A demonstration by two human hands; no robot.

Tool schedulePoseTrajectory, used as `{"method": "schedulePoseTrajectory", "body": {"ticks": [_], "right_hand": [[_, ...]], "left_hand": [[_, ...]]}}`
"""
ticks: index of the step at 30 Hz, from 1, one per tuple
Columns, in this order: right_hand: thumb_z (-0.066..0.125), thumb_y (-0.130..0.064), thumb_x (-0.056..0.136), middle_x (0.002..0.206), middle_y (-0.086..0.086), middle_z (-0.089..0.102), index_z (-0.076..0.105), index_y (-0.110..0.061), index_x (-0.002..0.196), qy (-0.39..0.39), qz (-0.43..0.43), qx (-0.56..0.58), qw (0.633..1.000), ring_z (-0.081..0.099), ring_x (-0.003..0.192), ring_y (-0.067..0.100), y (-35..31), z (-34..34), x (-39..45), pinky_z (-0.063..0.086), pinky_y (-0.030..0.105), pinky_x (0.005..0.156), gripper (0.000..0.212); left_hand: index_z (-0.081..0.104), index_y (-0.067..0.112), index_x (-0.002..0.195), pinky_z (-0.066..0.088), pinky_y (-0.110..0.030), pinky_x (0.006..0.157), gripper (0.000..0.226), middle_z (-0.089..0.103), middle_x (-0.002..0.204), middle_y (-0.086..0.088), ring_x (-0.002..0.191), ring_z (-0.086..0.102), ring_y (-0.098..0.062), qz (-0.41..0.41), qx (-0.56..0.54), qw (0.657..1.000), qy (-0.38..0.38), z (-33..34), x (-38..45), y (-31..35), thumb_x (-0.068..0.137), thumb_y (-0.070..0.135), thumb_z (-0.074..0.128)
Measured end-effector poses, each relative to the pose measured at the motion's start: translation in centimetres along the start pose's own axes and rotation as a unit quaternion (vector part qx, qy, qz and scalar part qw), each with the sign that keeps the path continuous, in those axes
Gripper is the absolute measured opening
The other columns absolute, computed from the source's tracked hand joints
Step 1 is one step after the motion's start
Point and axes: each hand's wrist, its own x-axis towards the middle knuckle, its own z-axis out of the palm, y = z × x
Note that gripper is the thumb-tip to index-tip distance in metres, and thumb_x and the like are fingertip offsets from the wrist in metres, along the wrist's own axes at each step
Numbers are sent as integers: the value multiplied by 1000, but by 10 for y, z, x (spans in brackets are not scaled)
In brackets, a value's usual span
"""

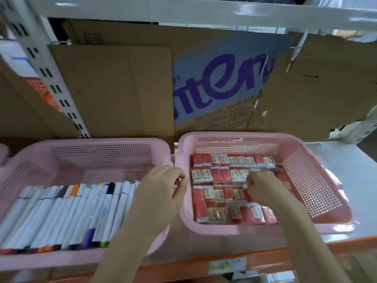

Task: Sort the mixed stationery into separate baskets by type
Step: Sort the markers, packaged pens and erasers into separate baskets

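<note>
Two pink plastic baskets stand side by side on a shelf. The left basket point(98, 144) holds several white markers point(61, 213) with coloured caps, laid in a row. The right basket point(306, 176) holds several red wrapped erasers point(222, 176) packed in rows. My left hand point(163, 184) hovers over the gap between the baskets, fingers loosely curled, holding nothing that I can see. My right hand point(263, 188) is inside the right basket, its fingers down on the erasers in the middle rows; motion blur hides whether they pinch one.
Flattened cardboard sheets point(114, 88) lean against the back of the shelf, one with purple lettering point(220, 78). A white perforated upright point(47, 72) stands at the left. The orange shelf edge point(285, 260) with a label runs in front. Bare grey shelf point(344, 180) lies to the right.
</note>
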Motion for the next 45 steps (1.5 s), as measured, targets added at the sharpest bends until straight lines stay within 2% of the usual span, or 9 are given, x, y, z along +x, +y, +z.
{"method": "schedulePoseTrajectory", "body": {"ticks": [3, 12, 15, 18, 22, 29, 34, 37, 45], "right_hand": [[44, -6, 90, 132, 12, 55, 51, -10, 130, 22, -1, -1, 1000, 51, 119, 28, -35, -9, -18, 42, 28, 88, 41], [50, -22, 94, 118, 1, 61, 61, -16, 120, 212, -163, 161, 950, 55, 111, 21, -247, 47, -145, 39, 30, 87, 29], [49, -23, 96, 122, -1, 57, 57, -15, 124, 187, -224, 187, 938, 52, 115, 17, -317, 84, -179, 36, 23, 92, 30], [47, -27, 92, 109, 2, 63, 60, -11, 117, 171, -274, 146, 935, 61, 101, 24, -372, 111, -204, 47, 35, 84, 32], [56, -21, 91, 105, -1, 61, 61, -12, 113, 171, -307, 154, 923, 57, 97, 18, -425, 127, -220, 40, 26, 84, 25], [47, -35, 89, 96, -4, 65, 66, -16, 102, 182, -340, 141, 912, 60, 90, 16, -506, 140, -217, 53, 42, 85, 29], [47, -32, 97, 118, -9, 56, 57, -20, 122, 148, -353, 148, 912, 48, 114, 13, -564, 142, -197, 33, 20, 89, 29], [40, -35, 99, 129, -6, 50, 47, -22, 132, 88, -345, 127, 926, 41, 120, 12, -602, 142, -182, 30, 24, 98, 36], [39, -37, 99, 128, -3, 51, 50, -21, 128, 36, -364, 101, 925, 43, 120, 15, -688, 155, -170, 33, 28, 99, 35]], "left_hand": [[65, 17, 79, 43, -27, 64, 28, 61, 75, 7, 70, 54, -16, -3, 1, 1000, 30, -31, -17, -32, 85, 34, 45], [65, 20, 82, 38, -17, 65, 22, 59, 74, 13, 67, 50, -6, -67, 25, 995, 70, -154, -140, -157, 85, 33, 47], [68, 16, 85, 43, -21, 60, 21, 65, 74, 4, 64, 59, -16, -102, 58, 990, 82, -199, -191, -206, 83, 29, 51], [67, 13, 81, 44, -26, 54, 6, 64, 71, 3, 59, 58, -19, -159, 71, 981, 90, -234, -235, -248, 81, 17, 62], [65, 12, 77, 46, -29, 56, 7, 61, 69, 4, 60, 55, -16, -214, 85, 966, 121, -267, -274, -293, 83, 11, 66], [68, 10, 83, 45, -27, 61, 7, 61, 75, 5, 64, 56, -15, -254, 78, 955, 134, -309, -294, -357, 79, 5, 70], [67, 9, 81, 45, -22, 52, 5, 62, 69, 2, 55, 54, -14, -248, 106, 953, 138, -344, -278, -411, 81, 4, 69], [67, 9, 81, 34, -11, 53, 3, 58, 66, 5, 53, 51, -12, -249, 128, 949, 144, -371, -263, -438, 83, 7, 66], [65, 16, 84, 37, -16, 58, 6, 61, 74, 5, 66, 52, -8, -286, 108, 943, 136, -414, -267, -507, 87, 13, 61]]}}
